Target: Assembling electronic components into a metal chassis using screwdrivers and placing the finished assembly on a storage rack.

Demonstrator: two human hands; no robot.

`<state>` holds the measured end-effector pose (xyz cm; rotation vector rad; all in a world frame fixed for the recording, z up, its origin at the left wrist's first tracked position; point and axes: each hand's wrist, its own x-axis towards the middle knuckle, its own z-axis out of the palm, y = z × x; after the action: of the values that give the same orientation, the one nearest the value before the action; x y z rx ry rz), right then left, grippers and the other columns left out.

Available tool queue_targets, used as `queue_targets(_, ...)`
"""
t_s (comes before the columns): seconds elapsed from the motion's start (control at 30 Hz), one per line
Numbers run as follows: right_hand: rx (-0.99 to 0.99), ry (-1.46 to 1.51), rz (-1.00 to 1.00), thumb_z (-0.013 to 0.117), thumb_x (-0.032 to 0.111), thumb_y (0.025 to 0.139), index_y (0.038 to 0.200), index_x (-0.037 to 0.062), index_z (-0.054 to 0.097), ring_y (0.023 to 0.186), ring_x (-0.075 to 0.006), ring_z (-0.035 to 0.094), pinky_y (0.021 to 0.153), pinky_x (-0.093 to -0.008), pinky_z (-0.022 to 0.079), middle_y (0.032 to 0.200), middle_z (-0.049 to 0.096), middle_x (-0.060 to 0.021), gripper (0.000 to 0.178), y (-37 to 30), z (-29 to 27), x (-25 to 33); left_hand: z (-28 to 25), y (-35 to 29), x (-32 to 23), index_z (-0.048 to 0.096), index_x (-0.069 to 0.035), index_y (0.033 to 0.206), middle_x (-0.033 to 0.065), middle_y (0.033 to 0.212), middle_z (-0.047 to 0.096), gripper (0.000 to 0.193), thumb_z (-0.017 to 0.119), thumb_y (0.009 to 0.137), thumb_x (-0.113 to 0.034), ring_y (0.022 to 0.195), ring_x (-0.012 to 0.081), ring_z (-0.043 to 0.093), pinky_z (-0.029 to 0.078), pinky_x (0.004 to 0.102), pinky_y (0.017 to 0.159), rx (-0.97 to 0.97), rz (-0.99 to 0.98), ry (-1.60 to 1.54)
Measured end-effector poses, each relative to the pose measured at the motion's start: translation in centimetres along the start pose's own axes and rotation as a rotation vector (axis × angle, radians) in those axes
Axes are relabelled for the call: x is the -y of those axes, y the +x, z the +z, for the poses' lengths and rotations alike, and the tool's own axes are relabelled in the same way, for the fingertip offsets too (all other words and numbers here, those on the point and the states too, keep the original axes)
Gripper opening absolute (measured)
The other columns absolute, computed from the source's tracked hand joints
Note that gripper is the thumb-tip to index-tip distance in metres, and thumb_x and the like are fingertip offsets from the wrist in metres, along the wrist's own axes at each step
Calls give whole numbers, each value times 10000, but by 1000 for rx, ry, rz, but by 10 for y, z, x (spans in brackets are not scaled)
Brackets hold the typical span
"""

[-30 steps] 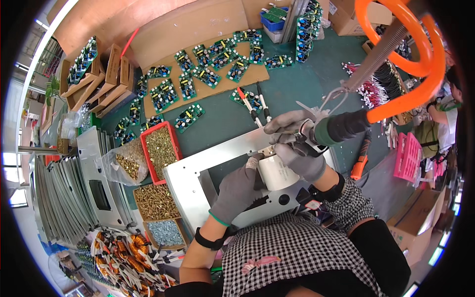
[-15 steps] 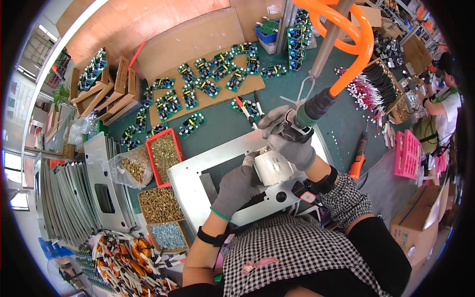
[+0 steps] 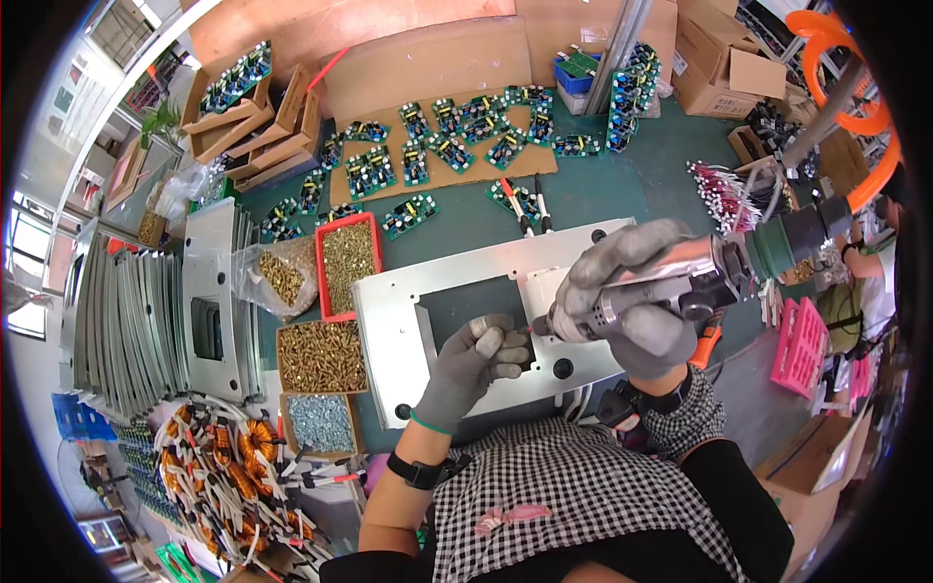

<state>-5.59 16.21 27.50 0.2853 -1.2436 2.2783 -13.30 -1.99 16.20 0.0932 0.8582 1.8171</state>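
Silver-and-black driver [image 3: 688, 262]: lying across the right hand [image 3: 651, 338], above the right part of the panel [image 3: 386, 335]. Gloved fingers are wrapping its body firmly. Long axis: running from the hose [image 3: 880, 180] at upper right down to the nose; the tip is pointing left and slightly toward the wearer. Handling: probably weighing fairly heavy, rigid, with the hose likely tugging at its rear; best hold, the thick body behind the nose.

Left hand [image 3: 471, 364]: hovering by the cutout [image 3: 466, 306], fingers loosely curled near the driver's tip; whether they are pinching anything small, cannot tell.

Panel: bare sheet metal, lying flat on the green bench [image 3: 622, 185], long axis slanting from lower left to upper right. Handling: looking stiff, moderately light, smooth enough for slipping, easily scratching; best hold, opposite outer edges, clear of the cutout.
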Motion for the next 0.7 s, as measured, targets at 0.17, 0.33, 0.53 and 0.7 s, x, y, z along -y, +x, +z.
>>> queue_targets(0.17, 68, 108, 10, 653, 69, 761, 1121, 27, 465, 785, -300, 629, 534, -399, 513, 1000, 590, -208, 408, -15, 8, 1, 1, 1, 15, 484, -7, 1203, 60, 975, 569, 446, 593, 890, -304, 829, 112, 581, 519, 259, 743, 97, -93, -97)
queue_targets(0.33, 32, -1, 11, 664, 57, 766, 1117, 28, 467, 801, -299, 628, 531, -391, 506, 994, 594, -207, 403, -24, 15, 6, 5, -2, 23, 510, -4, 1191, 25, 898, 575, 467, 576, 892, -356, 734, 89, 563, 495, 241, 676, 113, -31, -64)
queue_targets(0.53, 16, -29, 8, 680, 77, 771, 1102, 31, 463, 826, -283, 620, 550, -384, 499, 991, 592, -203, 399, -32, 17, 5, 14, -10, 18, 522, 7, 1175, 2, 785, 537, 466, 539, 912, -378, 666, 75, 518, 469, 234, 625, 111, -56, 41)
queue_targets(0.7, 49, 31, 14, 533, 165, 897, 1093, 27, 493, 844, -268, 611, 678, -369, 521, 985, 591, -235, 242, -36, 18, 5, 19, -11, 14, 522, 9, 1162, 5, 762, 524, 435, 483, 945, -365, 631, 68, 485, 461, 223, 604, 154, -26, 299)
